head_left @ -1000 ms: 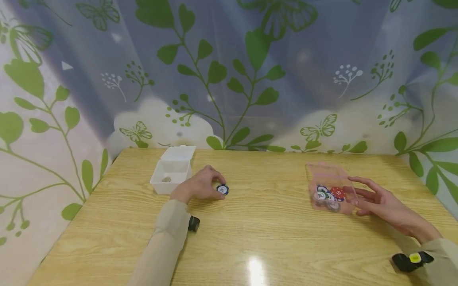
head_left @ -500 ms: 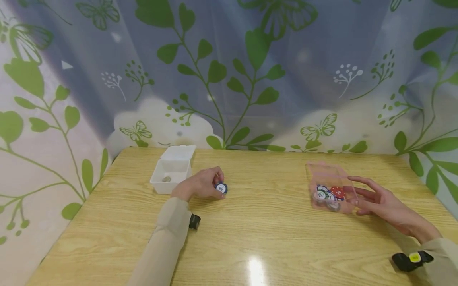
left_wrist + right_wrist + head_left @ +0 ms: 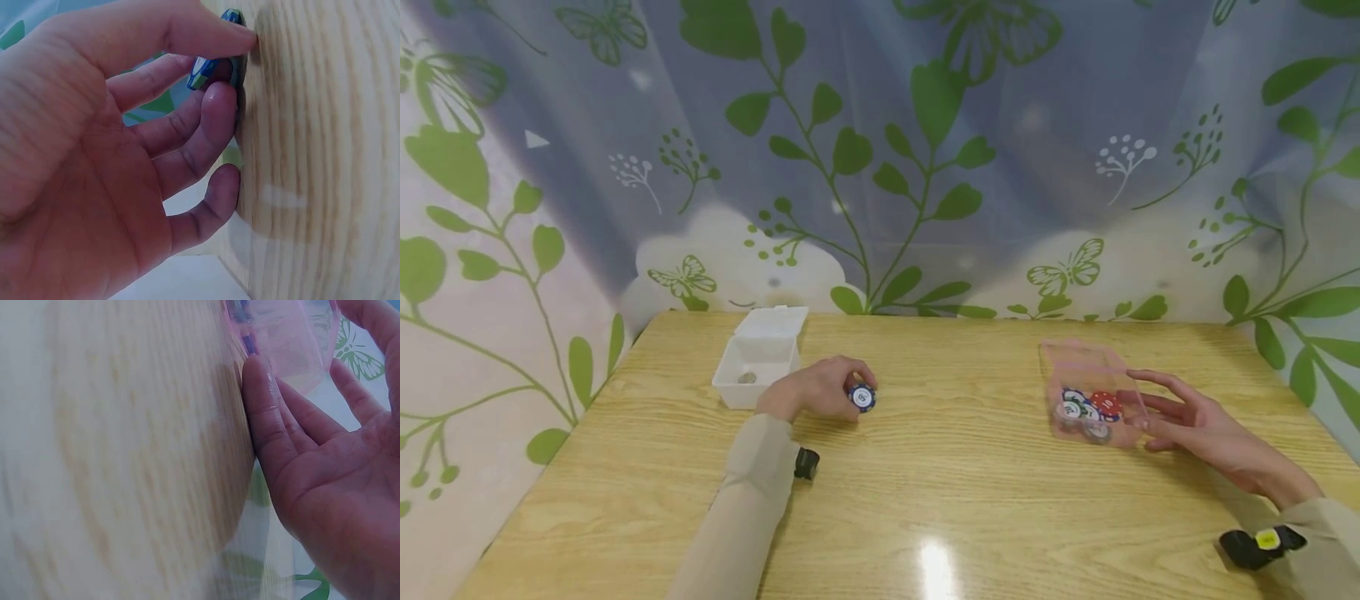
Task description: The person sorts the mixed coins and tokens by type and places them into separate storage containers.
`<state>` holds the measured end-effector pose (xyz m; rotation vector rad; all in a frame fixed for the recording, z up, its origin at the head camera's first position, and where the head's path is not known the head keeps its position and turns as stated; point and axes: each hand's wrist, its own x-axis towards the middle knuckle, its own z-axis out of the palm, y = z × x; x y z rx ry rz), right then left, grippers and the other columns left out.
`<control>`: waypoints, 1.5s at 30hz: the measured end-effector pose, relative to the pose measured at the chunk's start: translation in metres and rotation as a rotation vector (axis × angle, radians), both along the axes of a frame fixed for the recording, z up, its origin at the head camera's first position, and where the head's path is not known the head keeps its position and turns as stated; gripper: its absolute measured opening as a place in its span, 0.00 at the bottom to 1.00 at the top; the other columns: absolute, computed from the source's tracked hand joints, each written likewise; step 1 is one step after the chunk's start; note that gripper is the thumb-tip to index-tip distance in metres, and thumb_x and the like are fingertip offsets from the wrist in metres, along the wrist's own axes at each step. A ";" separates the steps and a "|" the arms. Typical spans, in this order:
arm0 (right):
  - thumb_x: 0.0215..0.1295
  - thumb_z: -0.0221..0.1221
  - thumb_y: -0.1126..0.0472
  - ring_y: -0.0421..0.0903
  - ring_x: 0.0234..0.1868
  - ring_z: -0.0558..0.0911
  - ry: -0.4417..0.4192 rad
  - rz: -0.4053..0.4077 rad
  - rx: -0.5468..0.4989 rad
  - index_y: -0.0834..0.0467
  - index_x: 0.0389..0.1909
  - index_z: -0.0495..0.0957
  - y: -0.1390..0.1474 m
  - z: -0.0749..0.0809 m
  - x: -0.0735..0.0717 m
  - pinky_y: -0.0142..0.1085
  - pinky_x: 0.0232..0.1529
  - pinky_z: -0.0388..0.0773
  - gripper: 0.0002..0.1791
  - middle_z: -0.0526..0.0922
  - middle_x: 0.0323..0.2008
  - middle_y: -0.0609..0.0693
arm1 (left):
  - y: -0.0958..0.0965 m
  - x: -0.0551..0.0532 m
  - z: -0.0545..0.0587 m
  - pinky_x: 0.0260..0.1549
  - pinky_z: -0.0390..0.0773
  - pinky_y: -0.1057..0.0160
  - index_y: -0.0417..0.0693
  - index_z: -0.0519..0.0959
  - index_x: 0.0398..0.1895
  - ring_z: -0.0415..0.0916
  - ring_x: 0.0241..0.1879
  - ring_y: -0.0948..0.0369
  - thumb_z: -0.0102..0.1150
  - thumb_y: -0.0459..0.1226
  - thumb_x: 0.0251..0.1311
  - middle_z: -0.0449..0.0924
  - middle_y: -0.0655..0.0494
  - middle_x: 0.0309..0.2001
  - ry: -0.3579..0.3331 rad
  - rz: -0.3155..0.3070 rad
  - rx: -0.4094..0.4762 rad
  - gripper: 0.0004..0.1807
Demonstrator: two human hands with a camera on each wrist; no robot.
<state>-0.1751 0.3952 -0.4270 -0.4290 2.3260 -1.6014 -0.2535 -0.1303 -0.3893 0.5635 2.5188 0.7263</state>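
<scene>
My left hand (image 3: 823, 390) pinches a blue-and-white poker chip (image 3: 862, 398) low over the table, its number face tilted up. In the left wrist view the chip (image 3: 200, 72) shows its edge between thumb and fingers, partly covered by the thumb. Close by on the left stands an open white box (image 3: 752, 394), with a small coin-like disc (image 3: 747, 377) inside. My right hand (image 3: 1206, 433) rests with outstretched fingers against the right side of a clear pink box (image 3: 1129, 437). Several chips lie in it, among them a red chip (image 3: 1106, 404) and a green-and-white one (image 3: 1072, 410).
Both boxes stand on a wooden table (image 3: 940, 492), their lids raised at the back. Behind the table's far edge hangs a leaf-patterned curtain (image 3: 880, 167). A stretch of tabletop separates the two boxes.
The chip in my left fingers has turned a little and shifted slightly left. My right hand stays where it was beside the pink box.
</scene>
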 end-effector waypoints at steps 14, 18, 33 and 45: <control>0.79 0.47 0.70 0.26 0.57 0.80 0.002 0.020 -0.047 0.45 0.80 0.53 -0.001 -0.001 0.000 0.36 0.44 0.85 0.34 0.75 0.62 0.22 | -0.005 -0.001 -0.001 0.42 0.75 0.65 0.51 0.82 0.51 0.76 0.37 0.61 0.72 0.34 0.51 0.81 0.54 0.37 0.022 0.002 0.024 0.21; 0.79 0.48 0.70 0.28 0.55 0.82 -0.006 0.005 -0.042 0.43 0.78 0.55 -0.001 -0.001 0.001 0.37 0.44 0.85 0.33 0.75 0.62 0.22 | 0.001 -0.003 -0.001 0.38 0.75 0.65 0.52 0.81 0.50 0.76 0.33 0.61 0.72 0.37 0.52 0.80 0.55 0.35 0.050 0.006 0.072 0.20; 0.80 0.48 0.69 0.26 0.56 0.81 -0.009 0.011 -0.031 0.44 0.80 0.53 0.001 0.001 0.001 0.37 0.44 0.85 0.34 0.74 0.62 0.21 | 0.020 0.000 0.006 0.33 0.76 0.65 0.55 0.79 0.50 0.76 0.29 0.63 0.72 0.43 0.55 0.79 0.56 0.35 0.242 0.003 0.230 0.20; 0.79 0.47 0.70 0.26 0.56 0.80 0.013 0.028 -0.038 0.44 0.80 0.53 0.003 -0.001 0.000 0.37 0.44 0.85 0.34 0.74 0.62 0.21 | 0.037 0.002 0.007 0.33 0.75 0.65 0.58 0.79 0.48 0.74 0.27 0.64 0.71 0.47 0.55 0.79 0.59 0.32 0.313 -0.027 0.221 0.18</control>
